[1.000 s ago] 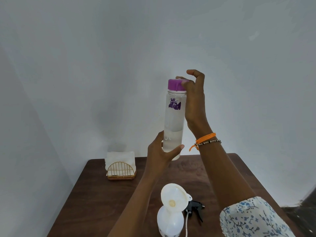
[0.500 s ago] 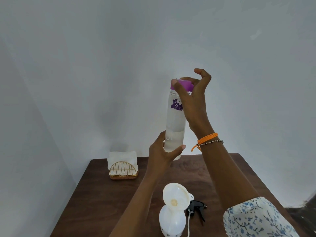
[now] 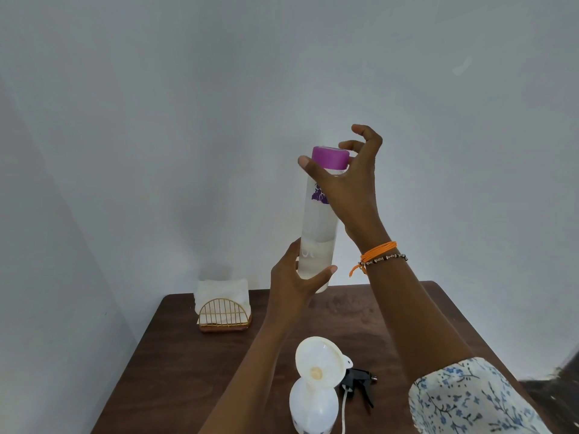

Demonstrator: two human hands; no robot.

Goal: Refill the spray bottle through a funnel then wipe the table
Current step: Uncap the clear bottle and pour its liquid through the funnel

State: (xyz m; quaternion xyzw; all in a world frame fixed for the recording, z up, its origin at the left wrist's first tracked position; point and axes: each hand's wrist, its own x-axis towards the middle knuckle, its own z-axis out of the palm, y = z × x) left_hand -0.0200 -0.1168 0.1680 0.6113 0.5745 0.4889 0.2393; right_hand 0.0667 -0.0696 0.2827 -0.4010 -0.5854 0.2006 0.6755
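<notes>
While the left hand (image 3: pixel 294 277) wraps the base of the tall frosted water bottle (image 3: pixel 318 233) held above the dark wood table (image 3: pixel 175 364), the right hand (image 3: pixel 351 183) pinches its purple cap (image 3: pixel 330 157). The round white spray bottle (image 3: pixel 313 408) sits near the front, plastic funnel (image 3: pixel 319 360) in its neck.

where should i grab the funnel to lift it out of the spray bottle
Pinch the funnel by its wide rim, best at the small tab on its right edge, coming from above and the right. Its spout sits down in the neck of the spray bottle, so only the bowl is reachable, and it likely needs a straight upward lift.
</notes>
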